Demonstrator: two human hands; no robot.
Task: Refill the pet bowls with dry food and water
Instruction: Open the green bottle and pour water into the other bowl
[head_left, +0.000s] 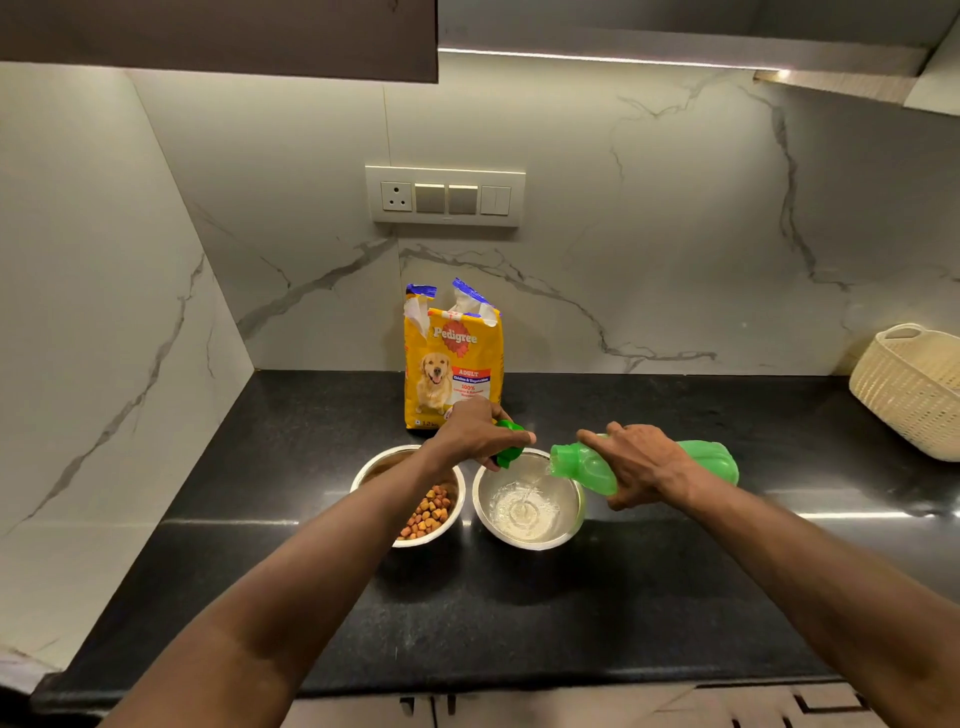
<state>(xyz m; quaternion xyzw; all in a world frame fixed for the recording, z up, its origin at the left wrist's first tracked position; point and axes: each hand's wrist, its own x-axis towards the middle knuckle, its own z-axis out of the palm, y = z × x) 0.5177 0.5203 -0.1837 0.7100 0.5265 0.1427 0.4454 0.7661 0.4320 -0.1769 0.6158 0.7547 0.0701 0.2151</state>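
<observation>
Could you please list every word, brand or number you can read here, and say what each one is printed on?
"Pedigree": front of the yellow dog food bag.
"ADULT": red band on that bag.
"100%": just below the band.
"1.2": the bag's bottom-left corner; the unit after it is unclear.
Other small print on the bag: too blurred to read.
No text is visible on the green plastic bottle or the white wall switch plate.

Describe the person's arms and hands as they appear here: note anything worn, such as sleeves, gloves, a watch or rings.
Both are bare: the left forearm and right forearm show no sleeve up to the picture's edge. Neither wrist carries a watch or band. The left hand and right hand are ungloved; no ring shows on either.
</observation>
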